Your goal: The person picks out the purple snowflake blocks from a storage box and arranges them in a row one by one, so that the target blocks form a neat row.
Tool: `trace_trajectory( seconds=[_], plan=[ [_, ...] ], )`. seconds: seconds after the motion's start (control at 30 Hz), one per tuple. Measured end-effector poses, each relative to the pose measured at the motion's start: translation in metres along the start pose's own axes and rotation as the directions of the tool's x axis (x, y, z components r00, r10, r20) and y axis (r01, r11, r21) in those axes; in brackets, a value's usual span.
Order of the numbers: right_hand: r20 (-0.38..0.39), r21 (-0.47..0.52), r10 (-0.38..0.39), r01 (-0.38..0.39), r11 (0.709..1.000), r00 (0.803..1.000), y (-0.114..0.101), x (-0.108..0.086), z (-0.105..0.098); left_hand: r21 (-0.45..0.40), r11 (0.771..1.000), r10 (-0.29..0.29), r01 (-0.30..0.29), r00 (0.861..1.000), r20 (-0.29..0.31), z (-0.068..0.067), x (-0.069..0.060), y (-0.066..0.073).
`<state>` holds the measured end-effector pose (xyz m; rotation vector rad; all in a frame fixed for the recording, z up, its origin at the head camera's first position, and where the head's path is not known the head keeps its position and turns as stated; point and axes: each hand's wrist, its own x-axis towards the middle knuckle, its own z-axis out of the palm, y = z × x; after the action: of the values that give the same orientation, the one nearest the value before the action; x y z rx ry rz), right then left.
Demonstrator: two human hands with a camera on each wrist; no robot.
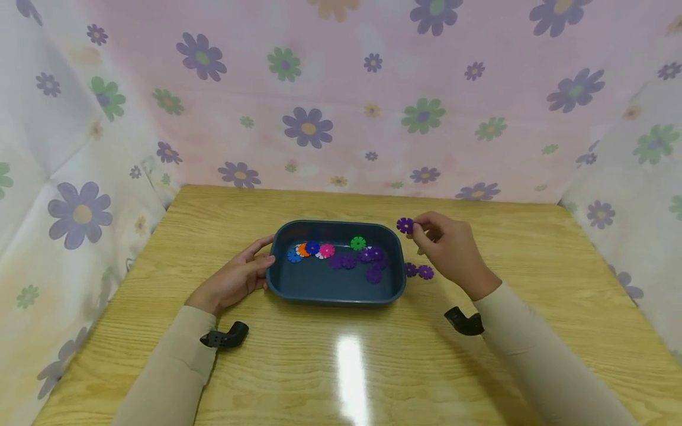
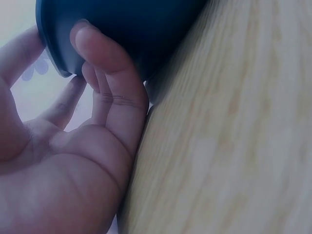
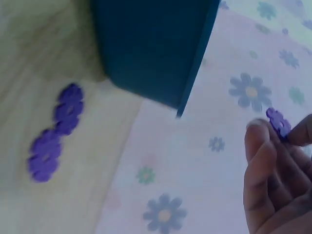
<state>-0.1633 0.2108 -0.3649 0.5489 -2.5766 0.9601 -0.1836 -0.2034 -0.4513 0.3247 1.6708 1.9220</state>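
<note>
A dark blue plastic tub [image 1: 335, 300] stands on the table with several notched snowflake discs inside. Purple discs [image 1: 348, 261] lie toward its right half, a green disc [image 1: 358, 243] leans near the back wall, and blue, orange, pink and white ones are at the left. My left hand [image 1: 247, 275] grips the tub's left end, thumb over the rim and fingers against the outside. Beyond the tub's right rim, my right hand [image 1: 446, 245] pinches a purple snowflake disc [image 1: 405, 225] between thumb and fingertips, above the table.
Two purple discs [image 3: 56, 131] lie joined or touching on the wooden table [image 1: 298, 367], just right of the tub. Flower-patterned cloth [image 1: 341, 89] hangs behind the table and along both sides. Each wrist carries a black camera mount [image 1: 226, 336].
</note>
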Motion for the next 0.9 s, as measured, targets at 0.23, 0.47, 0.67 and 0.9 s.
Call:
trace_trajectory(
  seconds=[0.23, 0.47, 0.67, 0.9],
  plan=[
    [0.040, 0.174, 0.143, -0.148, 0.974, 0.989, 0.027, -0.029, -0.017, 0.004, 1.000, -0.004, 0.004, 1.000, 0.007, 0.000, 0.002, -0.001],
    [0.127, 0.285, 0.261, -0.287, 0.915, 0.957, 0.049, -0.033, -0.027, 0.010, 1.000, 0.012, -0.012, 1.000, -0.002, -0.002, -0.001, -0.001],
    [0.205, 0.255, 0.338, -0.383, 0.888, 0.919, 0.072, -0.033, -0.027, 0.005, 1.000, 0.024, -0.024, 1.000, -0.001, -0.003, -0.003, 0.001],
    [0.313, 0.183, 0.385, -0.453, 0.872, 0.868, 0.095, -0.042, -0.027, -0.006, 1.000, 0.011, -0.011, 1.000, 0.007, 0.000, -0.002, 0.000]
  ],
)
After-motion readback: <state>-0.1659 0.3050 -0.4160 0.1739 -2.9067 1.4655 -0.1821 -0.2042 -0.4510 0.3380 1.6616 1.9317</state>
